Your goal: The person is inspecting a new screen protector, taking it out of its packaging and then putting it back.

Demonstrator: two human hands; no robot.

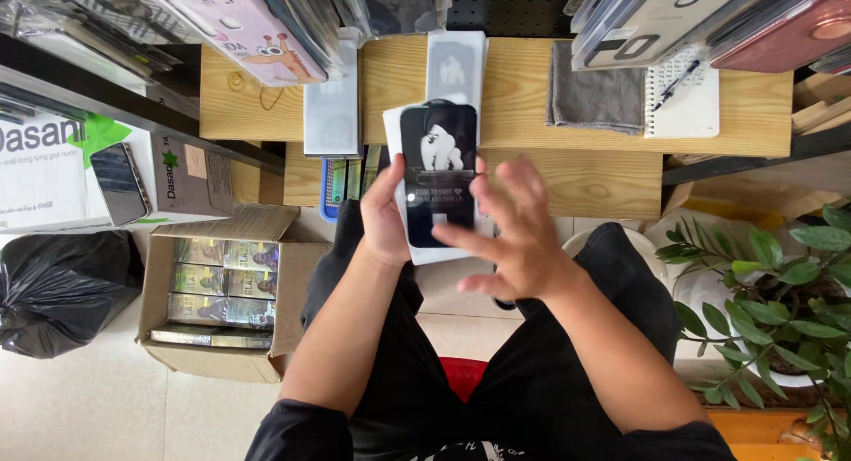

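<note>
My left hand [384, 214] grips a black flat packet [438, 160] with a white cartoon figure on it, held upright above my lap, with a white packet behind it. My right hand [512, 235] hovers just to the right of it with fingers spread, its fingertips touching or nearly touching the packet's lower front. More white flat packets [331, 106] lie on the wooden shelf [514, 89] beyond.
An open cardboard box [222, 288] of shiny packs sits on the floor at left, beside a black bag [58, 288]. A phone [118, 184] lies on a white box. A grey cloth [596, 96] and notepad [683, 102] rest on the shelf. A potted plant [780, 293] stands at right.
</note>
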